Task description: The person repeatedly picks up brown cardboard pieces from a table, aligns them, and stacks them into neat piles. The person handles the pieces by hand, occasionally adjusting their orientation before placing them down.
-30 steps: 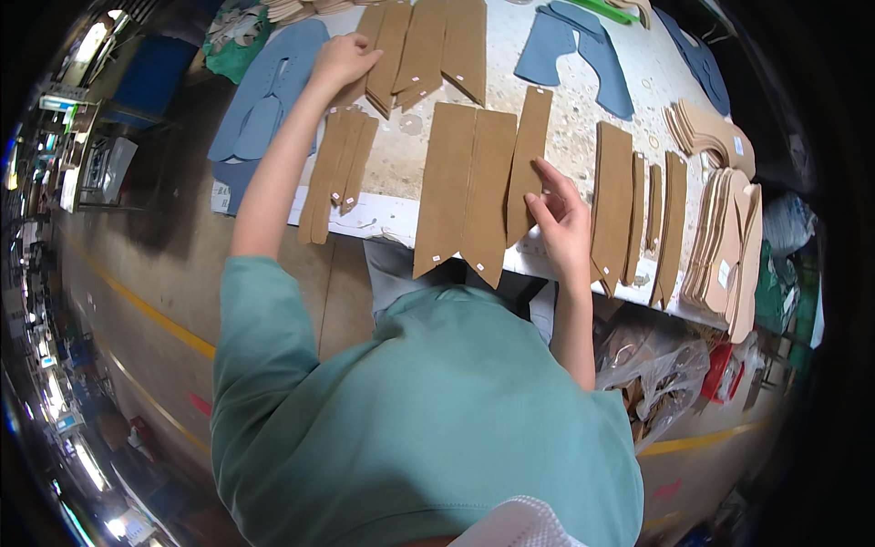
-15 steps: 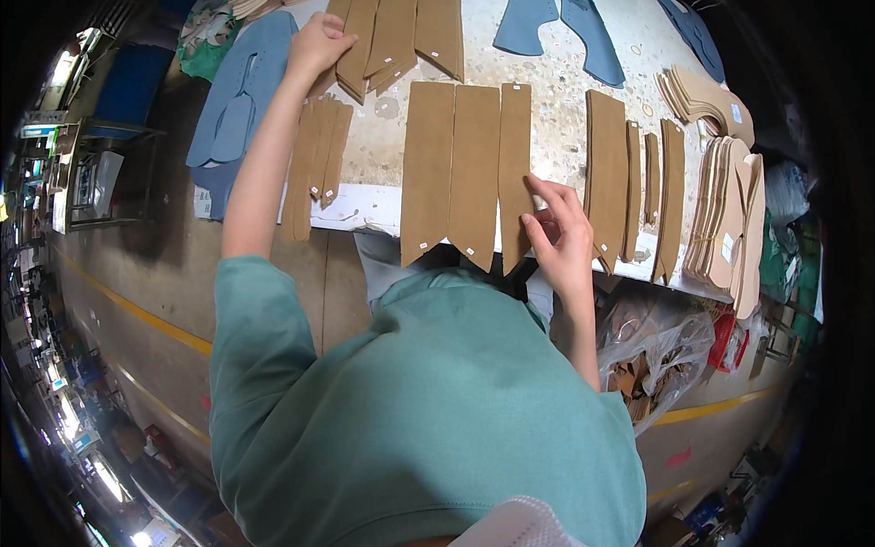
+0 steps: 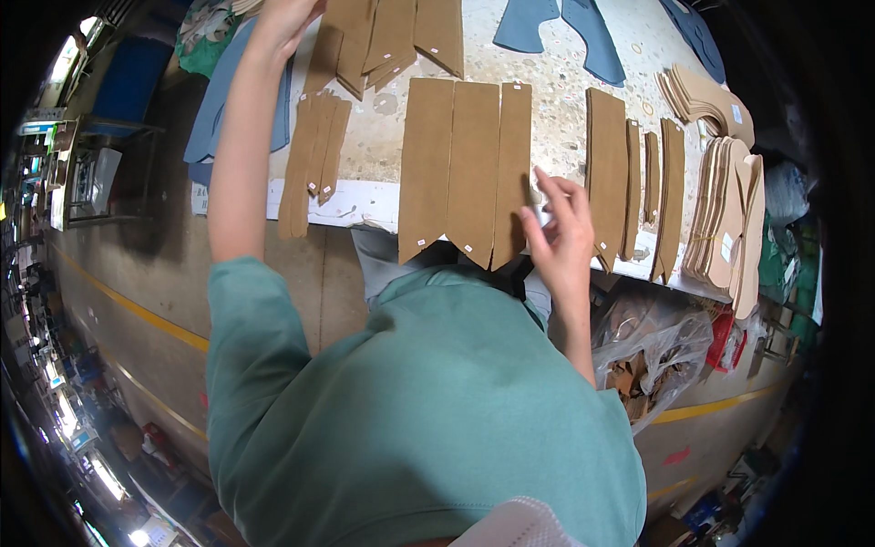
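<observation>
Three brown leather-like strips [image 3: 426,164] lie side by side in front of me, two with pointed lower ends and small white labels. My right hand [image 3: 567,223] is beside the rightmost strip [image 3: 512,173], thumb and forefinger apart, the other fingers partly curled. A small pale patch shows between its fingers, too blurred to name. At the upper edge, my left hand [image 3: 290,20] is stretched out past a brown strip [image 3: 323,62]; its fingers are mostly cut off by the picture edge. Close to it lie stacked brown strips [image 3: 392,41] with pointed ends.
Narrower brown strips [image 3: 314,150] lie near the left table edge, beside blue pieces [image 3: 219,118]. Brown stacks [image 3: 606,173] and bundled beige pieces [image 3: 722,214] stand on the right of the speckled table [image 3: 556,114]. A clear plastic bag [image 3: 661,356] of scraps is below.
My left hand has moved farther up and left, away from the brown strips. The rightmost front strip now sits closer against its neighbour. The right hand has barely shifted.
</observation>
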